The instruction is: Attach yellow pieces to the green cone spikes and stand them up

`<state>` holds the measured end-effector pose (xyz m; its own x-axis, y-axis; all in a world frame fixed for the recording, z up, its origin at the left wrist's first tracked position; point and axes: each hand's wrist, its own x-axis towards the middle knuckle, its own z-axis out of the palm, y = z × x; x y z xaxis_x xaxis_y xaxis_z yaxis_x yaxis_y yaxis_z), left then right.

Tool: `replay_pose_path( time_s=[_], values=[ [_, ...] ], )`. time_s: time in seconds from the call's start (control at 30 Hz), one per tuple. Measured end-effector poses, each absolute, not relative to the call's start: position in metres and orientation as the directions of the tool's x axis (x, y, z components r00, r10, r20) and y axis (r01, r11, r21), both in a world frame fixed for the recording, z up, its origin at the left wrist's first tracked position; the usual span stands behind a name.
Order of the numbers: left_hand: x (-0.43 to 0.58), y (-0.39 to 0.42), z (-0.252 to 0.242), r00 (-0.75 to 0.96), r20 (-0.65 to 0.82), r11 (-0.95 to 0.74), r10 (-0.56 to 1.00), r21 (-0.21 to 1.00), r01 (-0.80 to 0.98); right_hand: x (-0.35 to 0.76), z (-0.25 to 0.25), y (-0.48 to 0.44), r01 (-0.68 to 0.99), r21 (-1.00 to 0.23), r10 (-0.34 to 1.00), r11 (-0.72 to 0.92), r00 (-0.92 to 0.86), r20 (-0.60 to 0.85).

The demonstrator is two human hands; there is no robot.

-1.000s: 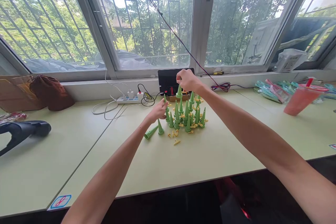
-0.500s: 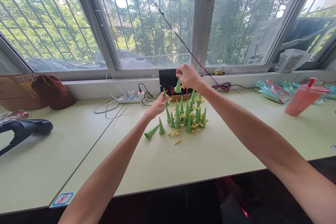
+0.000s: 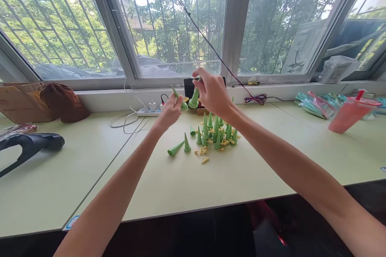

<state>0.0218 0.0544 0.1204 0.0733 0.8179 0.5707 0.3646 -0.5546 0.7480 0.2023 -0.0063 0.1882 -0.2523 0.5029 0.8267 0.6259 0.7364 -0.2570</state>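
Note:
My left hand (image 3: pixel 169 113) is closed on a green plastic spike (image 3: pixel 175 90), its tip pointing up and to the left. Held by its narrow end, a second green cone-shaped spike (image 3: pixel 194 99) hangs wide end down from my right hand (image 3: pixel 213 93), whose fingers are pinched. Below and to the right, several green spikes (image 3: pixel 217 139) with small yellow valves (image 3: pixel 234 141) stand bunched on the table (image 3: pixel 169 186). One spike (image 3: pixel 187 143) stands apart, and another (image 3: pixel 176 148) lies on its side beside it. Loose yellow valve pieces (image 3: pixel 205 160) lie in front.
Behind the cluster, a dark box-like object (image 3: pixel 188 85) leans at the wall near a white power strip (image 3: pixel 147 111). A brown pouch (image 3: pixel 64 103) and black curved object (image 3: pixel 50 142) are left. A red cup (image 3: pixel 350 114) and plastic-wrapped packs (image 3: pixel 313 104) are right.
Both hands have moved left with their spikes, the left hand also rising off the cluster. A spike now lies on its side at the cluster's left edge.

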Motion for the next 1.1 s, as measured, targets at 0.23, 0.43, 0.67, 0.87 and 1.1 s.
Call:
replay_pose_path(
  time_s=[0.23,0.43,0.67,0.87,1.1],
  values=[
    [-0.004,-0.011,0.083,-0.019,0.518,-0.474,0.855,0.797,0.376,0.182,0.109,-0.038,0.549,-0.394,0.643,0.737,-0.387,0.661],
    [-0.021,-0.038,0.027,0.086,0.496,-0.459,0.864,0.706,0.539,0.165,0.051,-0.033,0.528,-0.471,0.705,0.707,-0.478,0.523],
    [-0.029,-0.049,0.0,0.254,0.497,-0.526,0.829,0.542,0.656,0.163,0.016,-0.028,0.507,-0.472,0.692,0.721,-0.497,0.524],
    [-0.025,-0.049,-0.002,0.301,0.405,-0.5,0.863,0.599,0.626,0.167,0.004,-0.028,0.484,-0.442,0.652,0.756,-0.493,0.576],
    [-0.029,-0.047,-0.007,0.29,0.398,-0.49,0.87,0.633,0.599,0.169,0.002,-0.029,0.47,-0.417,0.618,0.778,-0.459,0.638]
  ],
)
